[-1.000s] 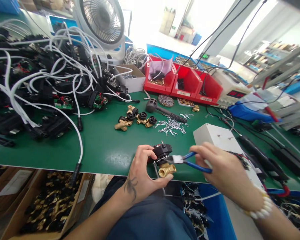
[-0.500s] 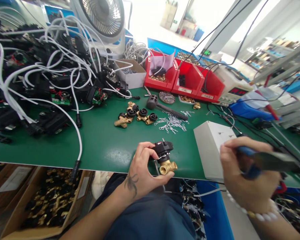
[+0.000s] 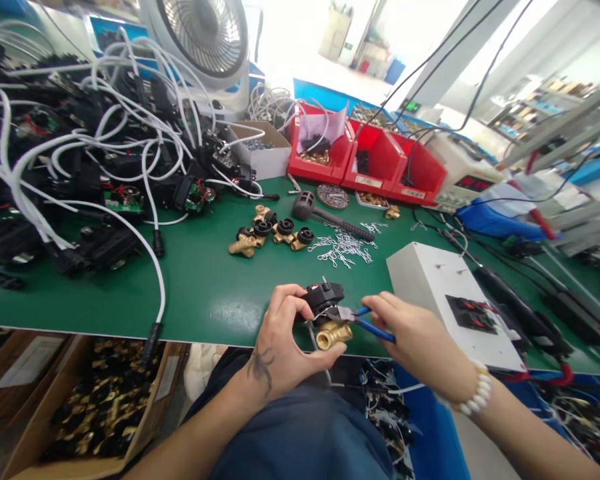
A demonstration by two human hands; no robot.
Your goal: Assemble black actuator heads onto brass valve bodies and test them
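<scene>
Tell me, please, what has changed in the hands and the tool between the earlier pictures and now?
The right hand, which had swung out to the right with the blue-handled pliers, has come back left; the pliers' tips again meet the brass valve. The left hand still holds that valve at the edge of the green table. The loose valves and metal clips have not moved.

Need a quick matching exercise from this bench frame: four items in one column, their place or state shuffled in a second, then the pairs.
Things
1. brass valve
2. pliers
3. mallet
4. wire clips

Places or states
A. scattered loose on the green mat, in front of the mallet
B. gripped by the right hand, tip at the valve
C. held in the left hand, black cap on top
D. lying flat on the mat in front of the red bins

Pairs: 1-C, 2-B, 3-D, 4-A
</scene>
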